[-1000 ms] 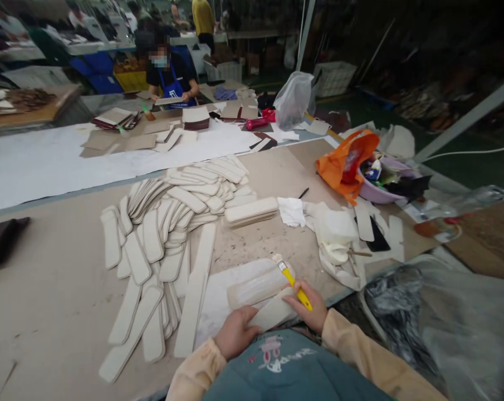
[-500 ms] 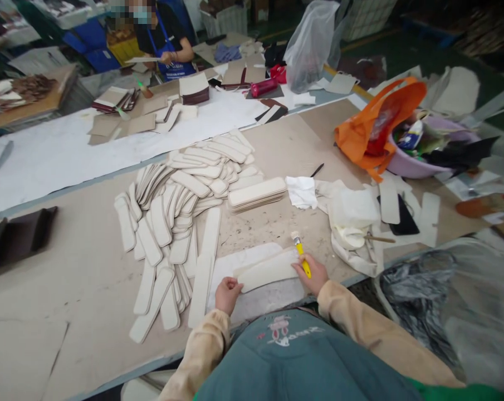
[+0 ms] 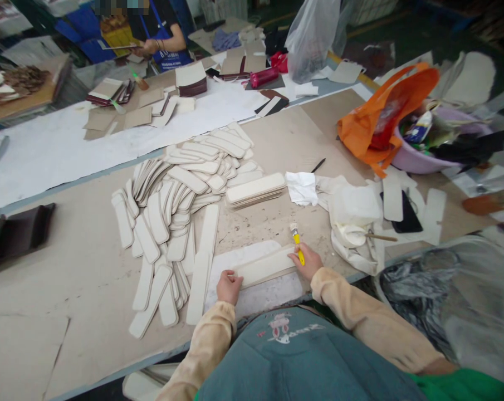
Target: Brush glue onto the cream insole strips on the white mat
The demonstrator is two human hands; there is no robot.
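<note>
A long cream strip point(image 3: 265, 269) lies over a whitish sheet point(image 3: 258, 298) at the table's near edge. My left hand point(image 3: 229, 287) pinches its left end between thumb and fingers. At the strip's other end, my right hand point(image 3: 307, 260) is closed around a yellow-handled paintbrush point(image 3: 297, 240), bristles up and away from me, while its fingertips touch the strip. Left of my hands spreads a loose heap of rounded cream strips point(image 3: 160, 217). A neat stack of similar strips point(image 3: 255, 188) sits further back.
A white cloth point(image 3: 302, 188) and a white container point(image 3: 354, 206), with a stick across its edge, stand right of the stack. Further right are an orange bag point(image 3: 372, 131) and a lilac basin point(image 3: 422, 161). Across the table, a person point(image 3: 162, 42) handles a flat piece.
My right hand has drawn slightly left and up with the brush. The strip has come down flatter on the pieces under it, and my left hand has shifted slightly up at its end.
</note>
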